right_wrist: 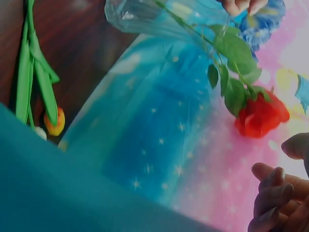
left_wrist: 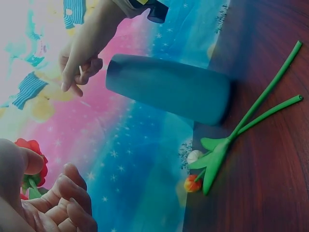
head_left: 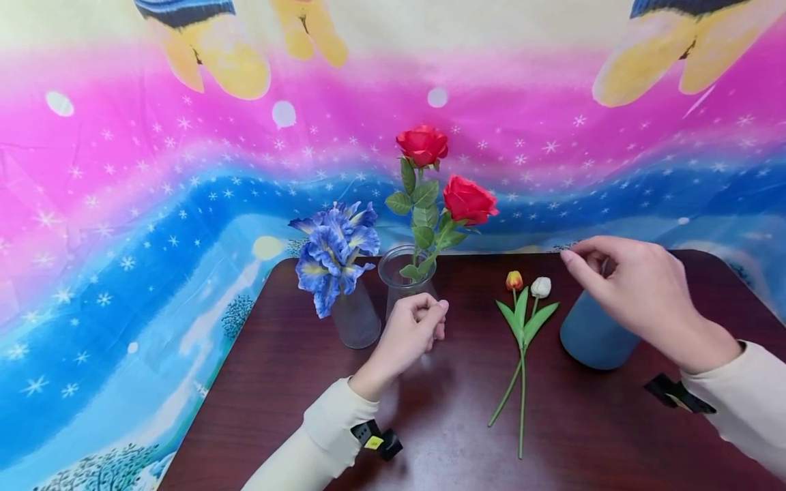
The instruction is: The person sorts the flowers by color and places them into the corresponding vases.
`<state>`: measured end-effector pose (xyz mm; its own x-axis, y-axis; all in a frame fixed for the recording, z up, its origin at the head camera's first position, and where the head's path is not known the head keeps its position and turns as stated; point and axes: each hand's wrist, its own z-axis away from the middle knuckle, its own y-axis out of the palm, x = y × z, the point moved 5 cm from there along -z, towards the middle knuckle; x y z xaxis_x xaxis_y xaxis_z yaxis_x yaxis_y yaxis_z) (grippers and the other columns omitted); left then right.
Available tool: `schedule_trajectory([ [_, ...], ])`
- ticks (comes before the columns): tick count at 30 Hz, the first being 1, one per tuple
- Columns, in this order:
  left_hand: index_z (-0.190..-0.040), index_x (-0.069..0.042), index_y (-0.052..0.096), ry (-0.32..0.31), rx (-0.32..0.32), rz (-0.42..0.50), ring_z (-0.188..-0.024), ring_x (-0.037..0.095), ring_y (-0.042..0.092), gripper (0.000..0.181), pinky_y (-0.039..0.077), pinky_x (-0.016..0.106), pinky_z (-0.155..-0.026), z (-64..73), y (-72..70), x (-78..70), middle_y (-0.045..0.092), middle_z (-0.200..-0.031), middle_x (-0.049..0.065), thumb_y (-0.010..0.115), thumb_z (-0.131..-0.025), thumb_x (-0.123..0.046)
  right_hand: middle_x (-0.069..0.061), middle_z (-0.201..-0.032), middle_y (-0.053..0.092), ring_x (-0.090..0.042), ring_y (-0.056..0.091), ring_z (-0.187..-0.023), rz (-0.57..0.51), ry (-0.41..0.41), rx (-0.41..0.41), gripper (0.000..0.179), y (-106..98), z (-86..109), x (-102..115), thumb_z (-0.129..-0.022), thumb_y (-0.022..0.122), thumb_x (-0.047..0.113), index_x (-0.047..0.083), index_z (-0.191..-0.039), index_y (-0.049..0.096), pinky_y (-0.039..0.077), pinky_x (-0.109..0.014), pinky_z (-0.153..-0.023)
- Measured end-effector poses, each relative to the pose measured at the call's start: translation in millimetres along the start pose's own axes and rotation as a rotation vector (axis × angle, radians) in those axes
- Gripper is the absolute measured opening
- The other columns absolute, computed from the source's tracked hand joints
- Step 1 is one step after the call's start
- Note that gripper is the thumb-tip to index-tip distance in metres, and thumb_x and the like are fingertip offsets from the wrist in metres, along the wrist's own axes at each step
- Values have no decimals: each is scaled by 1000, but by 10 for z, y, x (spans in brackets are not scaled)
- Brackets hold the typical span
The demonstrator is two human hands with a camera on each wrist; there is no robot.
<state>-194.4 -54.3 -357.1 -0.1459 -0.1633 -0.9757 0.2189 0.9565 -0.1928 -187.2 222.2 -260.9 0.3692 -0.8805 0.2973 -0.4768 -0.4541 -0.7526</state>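
My left hand [head_left: 413, 331] is in front of the clear glass vase [head_left: 399, 262], fingers loosely curled. In the left wrist view its thumb and fingers [left_wrist: 67, 193] stand apart with nothing between them. Two red roses [head_left: 469, 200] with green leaves stand in that vase. My right hand [head_left: 645, 290] hovers over the top of a blue-grey vase [head_left: 598, 334], hiding its mouth. Nothing shows between the thumb and bent fingers [right_wrist: 273, 193] of that hand in the right wrist view. Between the hands, an orange tulip [head_left: 514, 280] and a white tulip [head_left: 541, 287] lie with stems crossed.
Blue irises [head_left: 334, 249] stand in a grey frosted vase [head_left: 357, 320] left of the clear one. All stand on a dark red-brown wooden table [head_left: 276, 416]. Behind its far edge hangs a colourful printed cloth [head_left: 184, 136].
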Motion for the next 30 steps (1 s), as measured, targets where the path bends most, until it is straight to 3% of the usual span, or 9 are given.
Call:
schedule_trajectory([
  [11,-83,2,60,44,38,-64,-44,7,42,32,35,22,-48,-83,156,-90,62,-65,22,56,-103,-23,-6,-65,59,5,33,-52,59,114,-40,24,-223,-2,-249,-93,70,28,6,-103,74,27,-29,-42],
  [21,-82,1,61,44,61,-90,-44,8,43,32,33,22,-48,-115,238,-100,63,-67,23,56,-103,-23,-15,-66,58,-26,47,-60,113,230,-10,36,-319,2,-546,-98,63,33,0,-107,70,29,-35,-48],
  [30,-82,-5,62,62,77,-136,-46,8,40,30,31,22,-49,-178,304,-130,65,-68,22,55,-103,-25,-19,-74,63,-33,53,-68,142,289,49,37,-312,18,-810,-100,60,34,-1,-109,68,31,-35,-50],
])
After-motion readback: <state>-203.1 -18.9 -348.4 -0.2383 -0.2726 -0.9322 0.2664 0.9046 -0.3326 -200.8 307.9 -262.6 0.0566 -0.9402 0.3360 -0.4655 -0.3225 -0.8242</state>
